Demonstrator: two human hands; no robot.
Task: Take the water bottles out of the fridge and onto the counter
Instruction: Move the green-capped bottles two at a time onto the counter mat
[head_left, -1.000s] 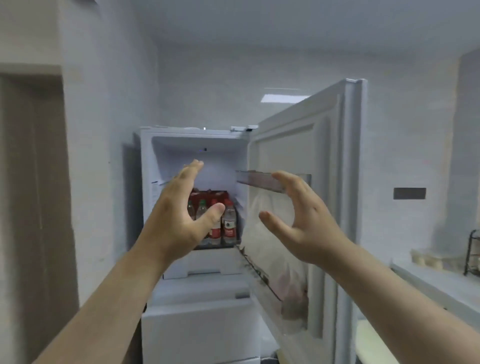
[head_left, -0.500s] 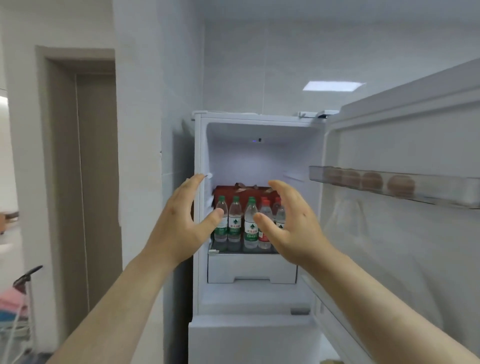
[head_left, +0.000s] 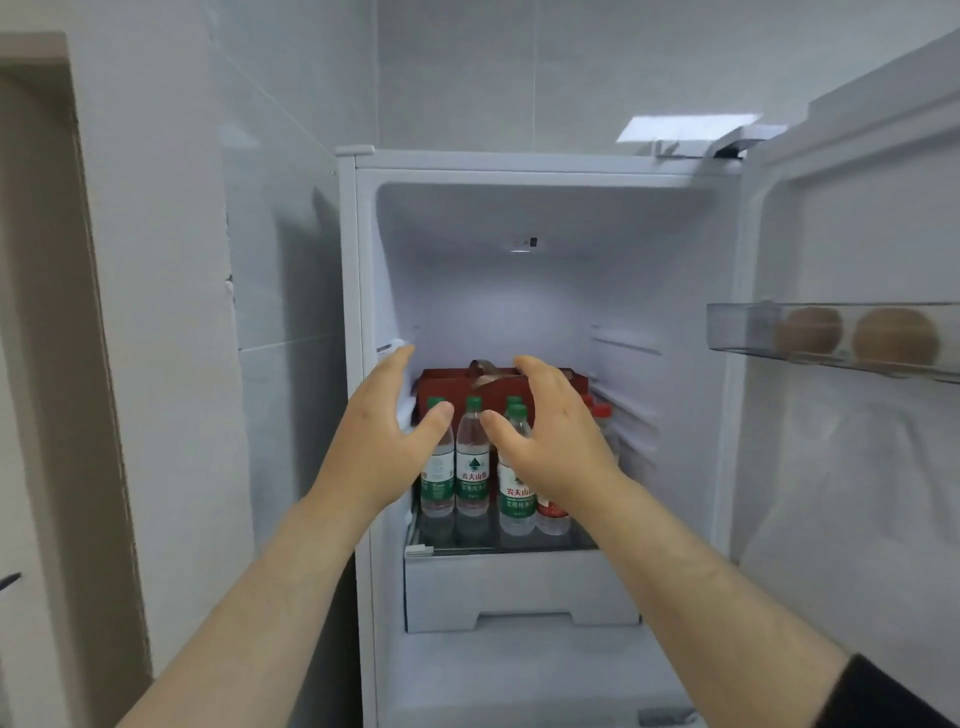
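Several clear water bottles with green caps and green labels stand on the glass shelf inside the open white fridge. Two red-capped bottles stand at the right, mostly hidden behind my right hand. My left hand and my right hand are both raised in front of the bottles, fingers spread and slightly bent, palms facing each other. Neither hand touches or holds a bottle.
A dark red box with a ribbon handle stands behind the bottles. The open fridge door is at the right, its shelf holding brown eggs. A white drawer sits below the glass shelf. A wall and door frame are at left.
The view has moved closer to the fridge. Both hands have reached forward toward the bottles and come nearer to each other.
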